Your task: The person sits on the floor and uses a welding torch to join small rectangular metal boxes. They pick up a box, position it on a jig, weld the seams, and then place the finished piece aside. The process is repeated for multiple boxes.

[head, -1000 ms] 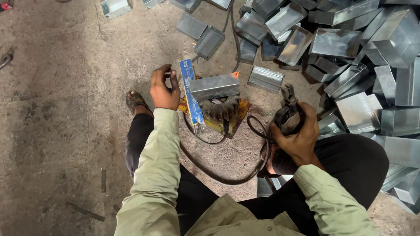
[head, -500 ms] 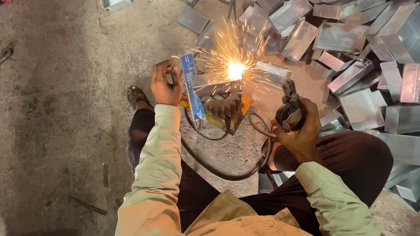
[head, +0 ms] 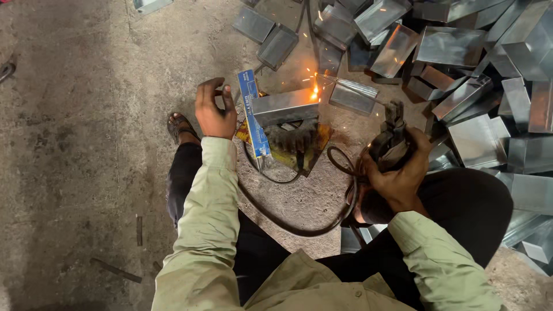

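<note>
Floor (head: 75,144): bare concrete, being used as the work surface.
Box pile (head: 461,63): folded metal boxes being kept at upper right.
Metal box (head: 285,107): being sparked at its right end, between both hands.
Right hand (head: 397,173): being closed round the electrode holder (head: 391,135).
Left hand (head: 212,109): being held open, fingers loosely curled, beside the blue packet (head: 253,121).

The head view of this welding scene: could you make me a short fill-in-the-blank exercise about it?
1. The right hand grips an electrode ____.
2. Orange ____ glow at the end of the metal box being worked on.
3. The left hand is beside a flat ____ packet.
4. More shiny boxes are piled on the person's ____ side.

Missing words: holder; sparks; blue; right
</note>
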